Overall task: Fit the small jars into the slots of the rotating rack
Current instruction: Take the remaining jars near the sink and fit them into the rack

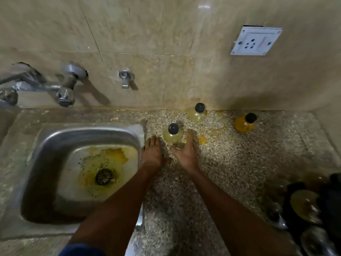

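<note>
Two bare hands meet at the centre of the frame over the speckled counter [230, 163]: the right hand [186, 154] lies palm-up and loosely cupped, its fingers touching the base of the nearest jar [172, 135], while the left hand [152, 154] lies flat and open just beside it, holding nothing. That jar, clear with a dark cap and apparently empty, looks light, rigid and probably wet, so it may slip; a grip around the round belly, or at the neck under the cap, seems safest. At the lower right edge sits a dark cluster that may be the rack [313, 209], too blurred to read its slots. Left of the hands, the steel sink [46, 145] holds yellow residue around its drain. Farther up, a second clear jar [197, 113] stands against the wall, and an amber-filled jar [245, 123], likely heavier, stands well to its right.
</note>
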